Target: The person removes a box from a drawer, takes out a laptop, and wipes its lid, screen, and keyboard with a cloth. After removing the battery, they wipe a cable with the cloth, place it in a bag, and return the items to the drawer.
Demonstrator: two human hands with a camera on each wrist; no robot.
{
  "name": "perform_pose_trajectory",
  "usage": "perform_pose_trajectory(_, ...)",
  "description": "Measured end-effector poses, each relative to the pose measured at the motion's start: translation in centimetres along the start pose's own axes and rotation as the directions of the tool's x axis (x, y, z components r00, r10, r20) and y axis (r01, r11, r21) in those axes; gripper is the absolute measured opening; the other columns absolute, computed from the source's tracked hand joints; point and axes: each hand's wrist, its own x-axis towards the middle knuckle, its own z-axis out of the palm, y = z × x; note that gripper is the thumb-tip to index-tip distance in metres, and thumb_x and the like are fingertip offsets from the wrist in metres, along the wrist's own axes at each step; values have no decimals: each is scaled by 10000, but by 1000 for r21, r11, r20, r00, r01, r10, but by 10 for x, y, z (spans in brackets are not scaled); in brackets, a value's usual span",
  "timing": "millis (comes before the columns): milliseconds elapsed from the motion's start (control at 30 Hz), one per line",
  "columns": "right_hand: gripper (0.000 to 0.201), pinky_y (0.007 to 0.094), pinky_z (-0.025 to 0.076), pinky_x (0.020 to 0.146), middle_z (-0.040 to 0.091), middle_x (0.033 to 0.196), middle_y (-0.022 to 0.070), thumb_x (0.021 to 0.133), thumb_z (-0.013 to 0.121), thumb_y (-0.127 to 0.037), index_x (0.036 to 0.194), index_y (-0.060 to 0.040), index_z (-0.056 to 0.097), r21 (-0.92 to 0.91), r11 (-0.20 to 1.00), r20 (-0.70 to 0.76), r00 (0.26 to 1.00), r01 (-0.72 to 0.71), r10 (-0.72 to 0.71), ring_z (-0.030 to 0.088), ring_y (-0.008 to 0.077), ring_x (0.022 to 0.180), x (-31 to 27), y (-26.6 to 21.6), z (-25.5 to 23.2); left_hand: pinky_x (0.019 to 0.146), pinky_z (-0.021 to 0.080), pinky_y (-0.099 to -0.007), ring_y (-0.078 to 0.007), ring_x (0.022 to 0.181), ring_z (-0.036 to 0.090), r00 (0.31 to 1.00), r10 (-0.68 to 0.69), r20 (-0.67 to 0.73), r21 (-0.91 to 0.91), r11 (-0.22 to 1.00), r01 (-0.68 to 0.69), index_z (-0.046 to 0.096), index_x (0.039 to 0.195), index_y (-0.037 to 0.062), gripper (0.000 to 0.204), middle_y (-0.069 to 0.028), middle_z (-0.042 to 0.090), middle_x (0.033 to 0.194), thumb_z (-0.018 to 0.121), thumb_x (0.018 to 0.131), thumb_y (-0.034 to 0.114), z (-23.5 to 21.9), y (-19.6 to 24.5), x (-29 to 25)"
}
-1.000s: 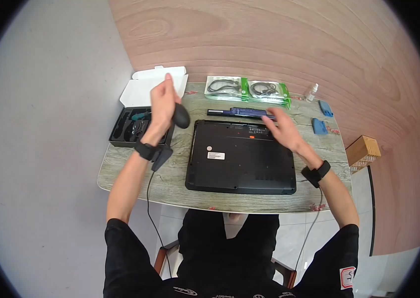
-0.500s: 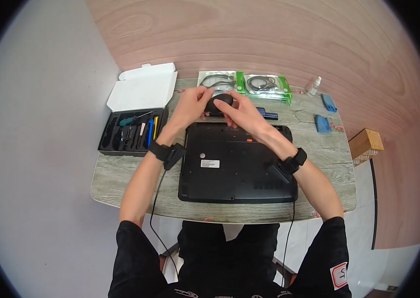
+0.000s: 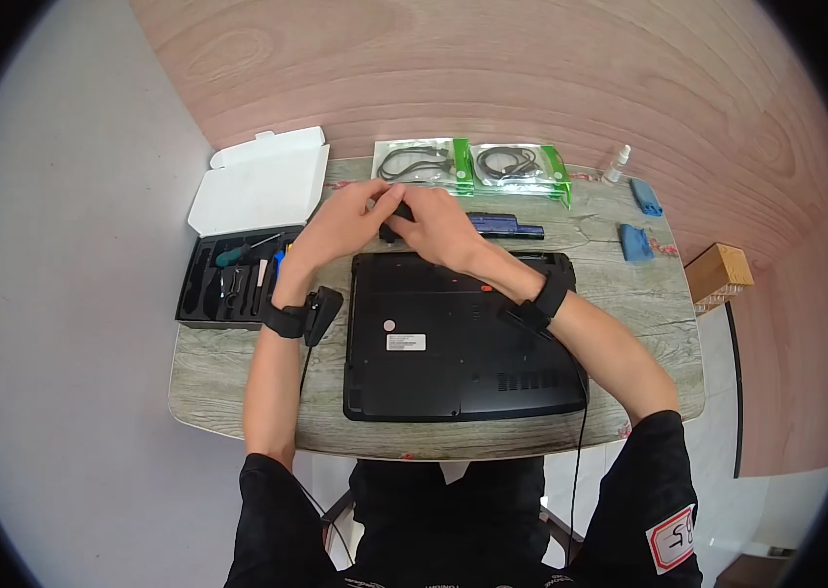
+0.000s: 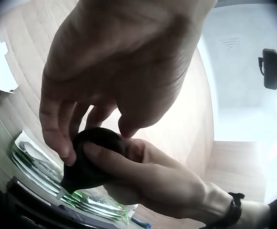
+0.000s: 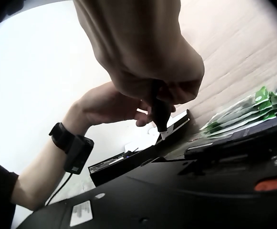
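head view, bulb [image 3: 402, 210]: between the hands, beyond the laptop [image 3: 463, 343], nearest its far left corner.
head view, left hand [image 3: 340, 227]: on the bulb's left, fingers bent inward.
head view, right hand [image 3: 441, 227]: on the bulb's right, fingers bent; its forearm crosses above the laptop's far right part.
head view, laptop: underside up, long axis left to right; battery [image 3: 504, 227] lies beside the far edge.
head view, edges: tool box [image 3: 218, 323] borders the left side, cable packs [image 3: 424, 165] the far side; table [image 3: 625, 328] offers more room on the right.
left wrist view, right hand: grips bulb, thumb laid along its side.
left wrist view, left hand: fingers and thumb bent about bulb; cannot tell whether they pinch it.
left wrist view, nozzle [image 4: 63, 192]: points down and away from the right hand.
right wrist view, bulb axis: near upright, nozzle lowest, apparently apart from laptop.
right wrist view, holder: right hand is nearer, wrapped over bulb's top; left hand beside it.
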Motion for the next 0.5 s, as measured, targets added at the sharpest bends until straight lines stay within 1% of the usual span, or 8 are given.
perform_pose_trajectory(67,328,484,522,781,709,938,241,894,699,-243,1144,-34,675,13,999,96,995,-33,32,661,441,908,2,-5,0,631,489,-347,-205,654,623,994,-76,81,27,997,74,684,1117,-42,434,-148,703,825,556,1034,364,-6,6,-3)
perform_pose_trajectory(100,366,475,527,777,714,925,235,897,700,-257,1176,-22,667,9,999,126,991,-38,37,674,428,890,0,-7,-4,643,499,-353,-215,668,638,986,-114,119,44,993,110,685,1126,-43,438,-151,711,846,559,1033,366,-8,8,-5)
perform_pose_trajectory(200,375,470,528,780,715,921,236,899,703,-267,1151,8,668,86,992,153,986,-87,73,683,419,892,-1,-9,-6,672,525,-351,-229,700,673,986,-98,138,-18,995,102,679,1147,-49,439,-154,728,902,572,1026,359,-8,6,-4)
perform_pose_trajectory(300,377,471,527,785,713,925,246,886,710,-248,1139,28,664,64,998,92,995,-30,24,683,421,899,-4,-6,0,669,535,-329,-201,701,682,994,-16,106,108,994,4,656,1197,-56,432,-160,730,902,599,1016,332,-9,6,-4)
perform_pose_trajectory(400,373,476,522,799,705,953,262,869,715,-221,1138,30,656,63,998,126,992,-17,9,672,434,934,0,1,-6,651,522,-307,-169,689,675,973,-72,218,-45,995,84,618,1261,-59,442,-153,723,881,628,1003,299,-12,12,-6)
perform_pose_trajectory(500,367,478,519,803,699,969,273,860,710,-198,1135,36,648,7,1000,79,997,14,-14,663,443,958,-1,3,-9,699,523,-292,-145,741,658,963,-61,263,-30,997,71,582,1318,-45,469,-113,680,949,647,995,290,-15,14,-6)
